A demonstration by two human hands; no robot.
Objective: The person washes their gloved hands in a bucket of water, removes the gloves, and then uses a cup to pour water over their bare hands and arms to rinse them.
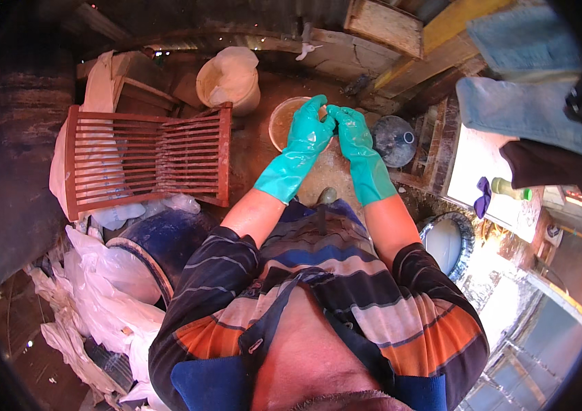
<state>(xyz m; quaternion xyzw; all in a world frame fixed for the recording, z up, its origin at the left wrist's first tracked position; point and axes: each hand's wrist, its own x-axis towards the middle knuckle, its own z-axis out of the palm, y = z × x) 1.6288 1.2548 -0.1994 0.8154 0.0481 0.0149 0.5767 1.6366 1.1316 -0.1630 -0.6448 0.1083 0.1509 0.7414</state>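
My two hands wear wet teal rubber gloves and meet at the fingertips in front of me. Below them stands a round, pale-rimmed basin (279,122) with brownish contents, partly covered by the gloves. My left hand (310,129) has its fingers curled, the thumb side turned toward the other glove. Bent fingers on my right hand (352,130) press in against the left ones. Whatever lies between the fingertips is too small or hidden to name. Just right of my right glove sits a dark, rounded plastic container (394,141).
A slatted red-brown wooden chair (147,157) stands at left, with a cream bucket (237,85) behind it. A blue barrel (185,240) and plastic sheeting (116,274) lie at lower left. Right are a tub (444,241), jeans (530,113) and a green bottle (510,189).
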